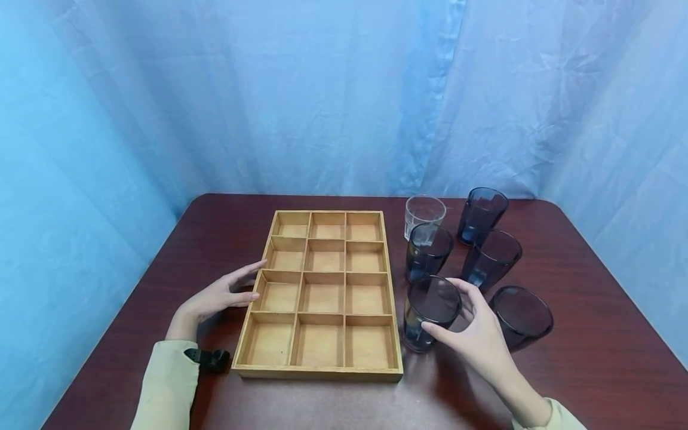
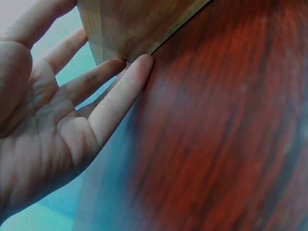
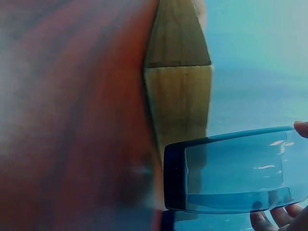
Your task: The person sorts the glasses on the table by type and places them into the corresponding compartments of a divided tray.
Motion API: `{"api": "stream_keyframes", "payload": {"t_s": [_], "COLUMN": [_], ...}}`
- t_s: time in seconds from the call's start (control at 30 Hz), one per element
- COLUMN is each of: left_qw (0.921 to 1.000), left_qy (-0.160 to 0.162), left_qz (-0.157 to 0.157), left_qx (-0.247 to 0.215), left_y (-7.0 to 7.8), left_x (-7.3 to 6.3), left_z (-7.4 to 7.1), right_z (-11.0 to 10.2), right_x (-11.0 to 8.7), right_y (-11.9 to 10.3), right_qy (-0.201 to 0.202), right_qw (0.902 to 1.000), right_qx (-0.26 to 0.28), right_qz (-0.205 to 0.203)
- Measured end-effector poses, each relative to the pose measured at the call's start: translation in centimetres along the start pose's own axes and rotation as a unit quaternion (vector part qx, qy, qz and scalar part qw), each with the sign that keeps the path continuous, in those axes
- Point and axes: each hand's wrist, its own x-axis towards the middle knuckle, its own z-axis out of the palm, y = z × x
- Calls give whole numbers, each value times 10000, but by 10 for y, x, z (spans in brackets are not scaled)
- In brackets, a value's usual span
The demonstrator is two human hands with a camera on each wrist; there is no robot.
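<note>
My right hand (image 1: 475,337) holds a dark tinted drinking glass (image 1: 418,325), thumb on the near side and fingers round the far side. In the right wrist view the glass (image 3: 236,171) lies between the thumb (image 3: 301,128) above and fingertips below, its base close to the table. It stands just right of a wooden compartment box (image 1: 321,374). My left hand (image 1: 217,297) rests against that box's left side with spread, fairly straight fingers. The left wrist view has the fingertips of this hand (image 2: 62,115) touching the wooden wall (image 2: 137,26).
Several more dark glasses, among them one behind (image 1: 427,263) and one right of my hand (image 1: 521,325), stand on the dark red table (image 1: 596,334). A clear glass (image 1: 412,218) is at the back. Blue curtains (image 1: 322,101) surround the table. A black strap (image 1: 206,358) is by the left sleeve.
</note>
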Motion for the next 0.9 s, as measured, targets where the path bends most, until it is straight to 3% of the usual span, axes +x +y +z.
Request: {"api": "stream_keyframes", "payload": {"t_s": [0.3,0.5,0.7,0.9], "left_qw": [10000,9998,9999,9999], "left_qy": [2,-22,-41,-134], "left_qz": [-21,-160,-92,-41], "left_qx": [28,72,91,-16], "left_y": [3,4,4,3], "left_x": [-2,-2,-1,-2], "left_z": [0,-1,-2,-3], "right_z": [-2,2,12,22], "right_x": [14,24,37,50], "right_y": [-24,-39,-51,-60], "right_qy": [175,171,18,-86], "right_qw": [9978,9974,9950,9977], "right_qx": [315,398,798,518], "right_qz": [-553,-582,-607,-422]}}
